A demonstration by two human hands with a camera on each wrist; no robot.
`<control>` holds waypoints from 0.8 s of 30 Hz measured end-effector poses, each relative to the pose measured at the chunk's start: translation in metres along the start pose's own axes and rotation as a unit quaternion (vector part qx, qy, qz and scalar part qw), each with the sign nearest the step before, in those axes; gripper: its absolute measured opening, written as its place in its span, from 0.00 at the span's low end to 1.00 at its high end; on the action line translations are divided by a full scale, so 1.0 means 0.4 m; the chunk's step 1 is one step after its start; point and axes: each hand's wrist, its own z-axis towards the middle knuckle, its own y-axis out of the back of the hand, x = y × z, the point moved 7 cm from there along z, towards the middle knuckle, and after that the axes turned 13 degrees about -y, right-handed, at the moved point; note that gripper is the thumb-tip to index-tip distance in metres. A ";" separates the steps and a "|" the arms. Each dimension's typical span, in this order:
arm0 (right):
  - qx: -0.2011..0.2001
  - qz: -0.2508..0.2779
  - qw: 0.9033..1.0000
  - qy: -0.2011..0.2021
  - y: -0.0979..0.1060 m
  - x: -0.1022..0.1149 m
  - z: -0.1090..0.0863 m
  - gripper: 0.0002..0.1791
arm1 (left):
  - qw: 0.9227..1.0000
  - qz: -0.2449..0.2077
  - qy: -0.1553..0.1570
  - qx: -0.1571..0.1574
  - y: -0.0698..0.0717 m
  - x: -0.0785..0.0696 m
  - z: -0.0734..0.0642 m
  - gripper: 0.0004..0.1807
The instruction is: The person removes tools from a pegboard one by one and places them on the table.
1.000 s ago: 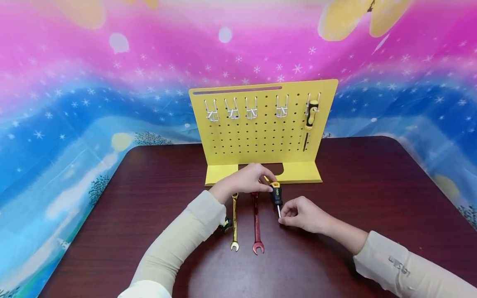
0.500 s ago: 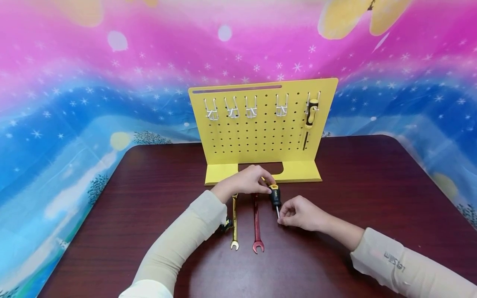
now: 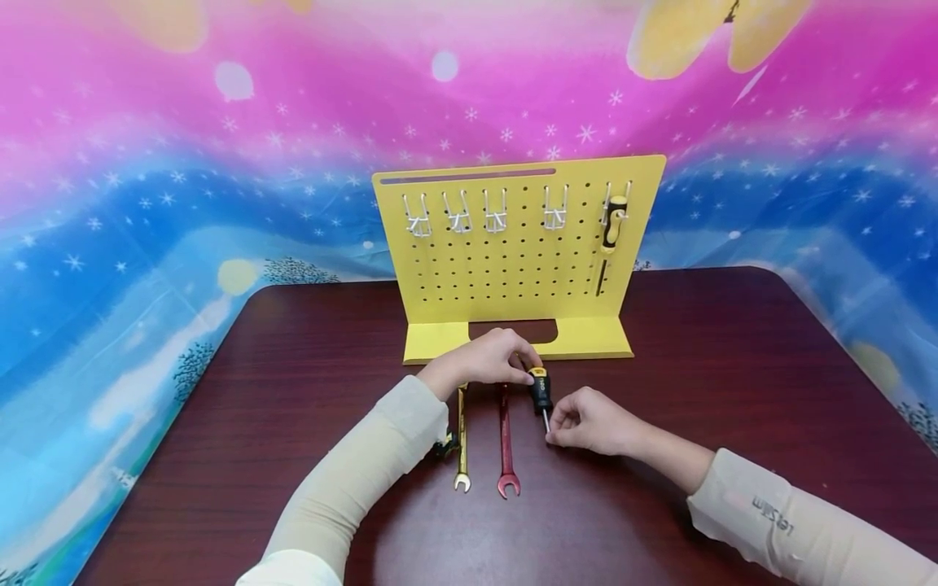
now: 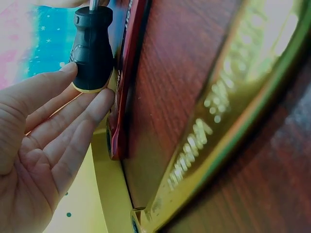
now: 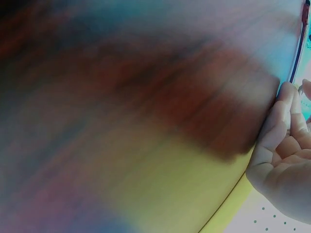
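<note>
A short black-and-yellow screwdriver [image 3: 541,392] points its metal shaft toward the person, in front of the pegboard. My left hand [image 3: 489,358] holds it at the handle's end; in the left wrist view the thumb presses one side of the black handle [image 4: 91,48] and fingertips lie at its yellow end. My right hand [image 3: 597,422] pinches the shaft near the tip, fingers curled in. Left of the screwdriver lie a red wrench [image 3: 506,448] and a gold wrench [image 3: 462,448], open ends toward the person. The left hand and forearm hide their far ends in the head view.
A yellow pegboard [image 3: 484,273] stands at the back with several white wire hooks [image 3: 496,220]. Another screwdriver [image 3: 611,228] hangs on its right hook. A small black-and-yellow object [image 3: 445,443] is partly hidden by the left sleeve. All rests on a dark wooden table [image 3: 703,350].
Both hands have shifted the screwdriver slightly toward the person and a touch left. The wrenches and the pegboard have stayed where they were.
</note>
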 end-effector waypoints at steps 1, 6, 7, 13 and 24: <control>0.000 0.000 1.000 0.000 0.000 0.000 0.000 0.06 | 1.000 0.002 0.000 0.000 0.000 0.001 0.000 0.12; -0.003 -0.003 1.000 0.004 0.002 0.000 -0.003 0.05 | 1.000 0.003 -0.002 -0.001 -0.001 0.002 0.000 0.12; -0.004 -0.004 1.000 0.005 0.003 0.000 -0.004 0.05 | 1.000 0.002 -0.002 0.000 -0.001 0.001 0.000 0.12; -0.017 -0.011 1.000 -0.002 0.009 0.001 -0.005 0.05 | 1.000 0.004 0.004 0.002 0.004 -0.004 0.003 0.11; -0.005 -0.007 1.000 0.001 0.011 0.000 -0.009 0.03 | 1.000 -0.006 0.010 0.007 -0.002 -0.009 -0.004 0.11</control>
